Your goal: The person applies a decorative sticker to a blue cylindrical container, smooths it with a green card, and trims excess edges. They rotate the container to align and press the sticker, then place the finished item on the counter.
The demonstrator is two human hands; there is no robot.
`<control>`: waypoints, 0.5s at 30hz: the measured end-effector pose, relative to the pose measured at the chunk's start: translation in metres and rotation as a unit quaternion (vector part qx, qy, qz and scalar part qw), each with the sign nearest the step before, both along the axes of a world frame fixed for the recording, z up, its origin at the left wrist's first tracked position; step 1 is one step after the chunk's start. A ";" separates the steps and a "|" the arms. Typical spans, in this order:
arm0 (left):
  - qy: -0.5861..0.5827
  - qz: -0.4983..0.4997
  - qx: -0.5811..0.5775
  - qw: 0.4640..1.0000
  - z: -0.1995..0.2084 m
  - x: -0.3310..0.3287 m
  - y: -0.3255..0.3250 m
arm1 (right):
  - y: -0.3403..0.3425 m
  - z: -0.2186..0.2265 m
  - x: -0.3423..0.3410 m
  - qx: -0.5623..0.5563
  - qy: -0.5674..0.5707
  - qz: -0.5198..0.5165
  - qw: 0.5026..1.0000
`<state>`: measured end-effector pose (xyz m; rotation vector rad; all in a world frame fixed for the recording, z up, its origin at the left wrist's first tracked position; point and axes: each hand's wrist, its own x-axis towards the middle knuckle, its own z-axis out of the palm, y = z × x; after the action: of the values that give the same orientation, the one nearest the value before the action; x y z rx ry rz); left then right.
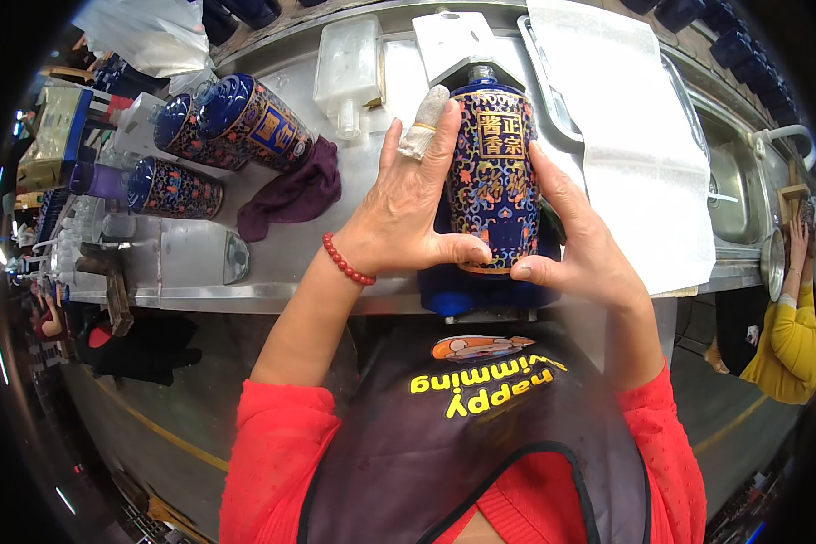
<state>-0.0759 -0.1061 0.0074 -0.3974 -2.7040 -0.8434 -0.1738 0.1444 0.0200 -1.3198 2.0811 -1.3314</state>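
Observation:
Between my two hands lies a dark blue bottle point(493, 195) covered in a colourful floral pattern, its clear neck pointing away from me. My left hand point(399, 213) grips its left side, with the thumb across the lower front and a pale wrapping round one finger. On the right side, my right hand point(594, 240) has its fingers along the edge and its thumb at the lower corner. The bottle's underside and some fingertips are hidden. Behind the neck sits a white bracket-like plate point(453, 38). A blue object point(480, 292) shows below the bottle's near end.
Patterned blue bottles point(261, 122) lie at the left beside a dark purple cloth point(297, 192). A clear plastic container point(346, 68) rests farther back. White sheeting point(644, 163) covers the right, near a metal sink point(736, 204). A person in a yellow sleeve point(789, 349) works at far right.

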 end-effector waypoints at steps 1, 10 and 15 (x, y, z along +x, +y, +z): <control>0.002 0.001 -0.001 1.000 0.000 0.000 0.000 | 0.001 -0.001 0.000 0.000 -0.002 0.001 1.000; 0.043 0.014 0.018 0.999 -0.009 0.005 0.003 | 0.003 -0.005 -0.007 -0.015 -0.038 0.032 0.999; 0.100 0.049 -0.042 0.993 -0.021 0.057 0.044 | 0.008 -0.010 -0.012 -0.018 -0.044 0.040 0.998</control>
<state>-0.0188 -0.0620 -0.0136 -0.3436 -2.5545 -0.6285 -0.1855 0.1527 0.0099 -1.3210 1.9333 -1.3738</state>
